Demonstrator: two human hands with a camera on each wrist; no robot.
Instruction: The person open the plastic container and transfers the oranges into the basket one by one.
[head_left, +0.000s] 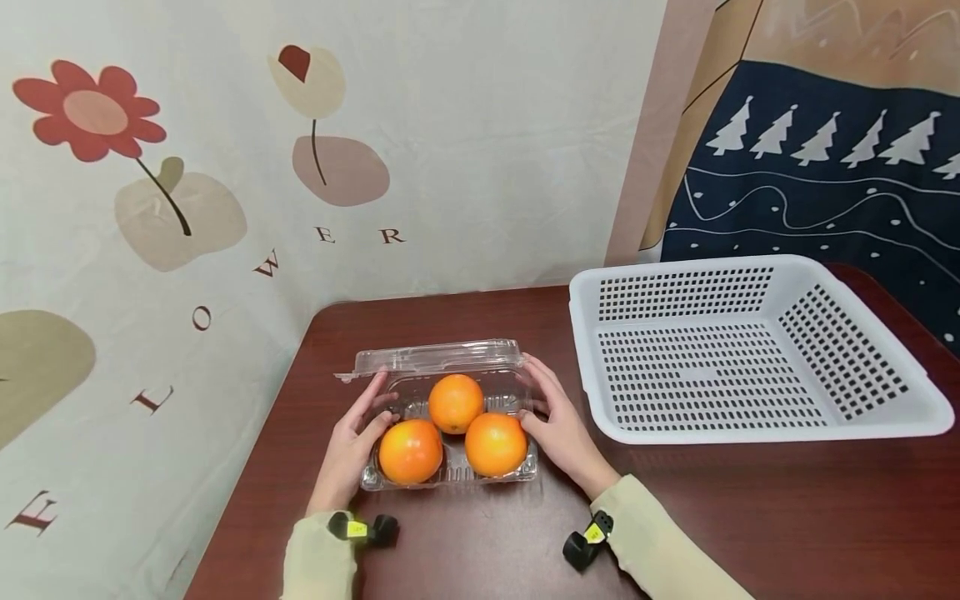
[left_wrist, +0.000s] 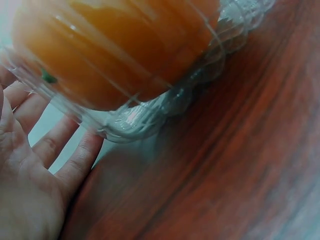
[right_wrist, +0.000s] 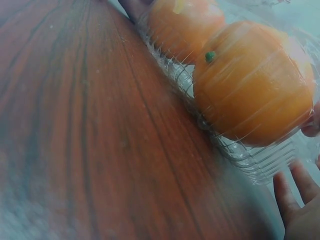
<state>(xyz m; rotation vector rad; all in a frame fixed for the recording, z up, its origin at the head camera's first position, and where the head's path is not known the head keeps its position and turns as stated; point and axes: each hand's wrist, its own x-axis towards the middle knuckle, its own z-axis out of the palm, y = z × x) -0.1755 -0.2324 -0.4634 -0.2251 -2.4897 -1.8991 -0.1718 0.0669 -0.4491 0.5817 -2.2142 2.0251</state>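
A clear plastic clamshell box (head_left: 459, 477) lies on the table with its lid (head_left: 438, 358) raised along the far side. Inside are three oranges: one at the back (head_left: 456, 403), one front left (head_left: 410, 451) and one front right (head_left: 496, 444). My left hand (head_left: 356, 448) holds the box's left side, thumb at the rim and fingers spread against the outer wall. On the opposite side, my right hand (head_left: 558, 429) grips the box, its thumb by the front right orange. Some fingertips are hidden behind the plastic.
A white perforated plastic basket (head_left: 701, 429) stands to the right of the box, with nothing in it. Both sit on a dark red-brown wooden table (head_left: 480, 550). A printed cloth (head_left: 480, 150) hangs behind the table and along its left side.
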